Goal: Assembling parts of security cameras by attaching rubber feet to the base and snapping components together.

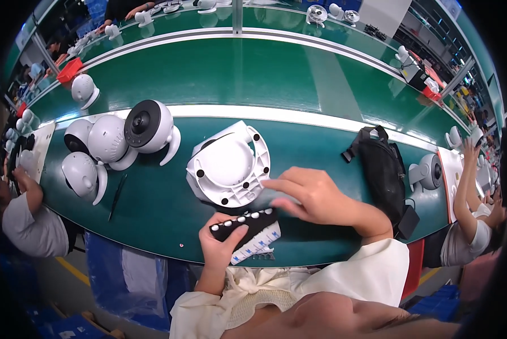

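My left hand is closed on a sheet of black stick-on foot pads. A row of white round spots runs along the sheet's upper edge, and white backing paper with blue print hangs from its lower side. Just beyond it lies a white plastic camera housing, its underside turned up, with several round black pads around the base ring. My right hand has its index finger stretched to the near right edge of that base, seemingly touching it. Its thumb stands apart, over the sheet's right end; nothing shows between them.
Several white dome-shaped cameras stand at the left, with a thin black pen-like tool beside them. A black pouch with straps lies at the right, near another camera. People work at both sides. A metal-edged partition borders the far side.
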Demonstrator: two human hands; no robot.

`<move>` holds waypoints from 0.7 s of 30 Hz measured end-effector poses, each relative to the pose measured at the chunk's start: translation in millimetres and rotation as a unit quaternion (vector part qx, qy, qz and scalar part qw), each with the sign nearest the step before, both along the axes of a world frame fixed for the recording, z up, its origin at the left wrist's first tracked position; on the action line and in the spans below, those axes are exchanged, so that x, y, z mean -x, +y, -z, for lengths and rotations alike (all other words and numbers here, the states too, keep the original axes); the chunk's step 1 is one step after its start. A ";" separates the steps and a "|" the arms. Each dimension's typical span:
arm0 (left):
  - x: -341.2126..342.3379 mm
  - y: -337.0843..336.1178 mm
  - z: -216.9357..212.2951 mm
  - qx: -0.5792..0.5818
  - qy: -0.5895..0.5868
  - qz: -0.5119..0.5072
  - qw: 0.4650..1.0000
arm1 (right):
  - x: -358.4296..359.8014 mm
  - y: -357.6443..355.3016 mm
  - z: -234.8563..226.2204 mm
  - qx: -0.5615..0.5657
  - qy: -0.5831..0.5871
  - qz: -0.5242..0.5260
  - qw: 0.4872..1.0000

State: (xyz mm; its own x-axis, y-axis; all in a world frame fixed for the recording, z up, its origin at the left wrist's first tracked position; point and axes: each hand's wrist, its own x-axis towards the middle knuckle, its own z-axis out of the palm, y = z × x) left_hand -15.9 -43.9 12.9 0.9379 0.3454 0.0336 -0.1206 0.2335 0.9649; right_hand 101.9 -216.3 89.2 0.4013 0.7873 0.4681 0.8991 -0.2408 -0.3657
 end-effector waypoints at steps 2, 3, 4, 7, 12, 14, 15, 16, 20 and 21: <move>3.9 -7.6 -5.7 -0.041 -0.029 0.000 0.999 | 6.4 3.1 0.0 -0.008 0.119 -0.077 0.990; 5.9 -9.0 -7.5 -0.055 -0.036 0.002 0.998 | 11.5 4.2 1.8 -0.009 0.186 -0.115 0.976; 6.1 -11.2 -14.0 -0.062 -0.048 -0.013 0.997 | 17.6 5.1 1.5 0.002 0.219 -0.111 0.969; 10.6 -10.4 -24.0 -0.074 -0.047 -0.012 0.996 | 24.3 4.8 6.0 -0.042 0.277 -0.093 0.956; 22.5 -12.1 -28.8 -0.143 -0.078 -0.028 0.986 | 34.2 -1.8 2.9 -0.074 0.235 -0.116 0.962; 24.7 -15.7 -32.7 -0.132 -0.080 -0.044 0.987 | 37.1 -4.3 -0.1 -0.052 0.222 -0.117 0.967; 25.3 -16.1 -31.7 -0.156 -0.095 -0.049 0.982 | 37.5 -4.6 -0.9 -0.054 0.220 -0.119 0.967; 25.6 -16.4 -30.8 -0.179 -0.110 -0.053 0.976 | 37.0 -4.4 -1.9 -0.045 0.197 -0.128 0.971; 27.7 -17.2 -28.6 -0.249 -0.121 -0.073 0.958 | 34.4 -5.9 1.0 -0.044 0.093 -0.127 0.987; 28.7 -17.0 -28.2 -0.273 -0.117 -0.082 0.951 | 33.4 -5.1 0.8 -0.045 0.094 -0.128 0.986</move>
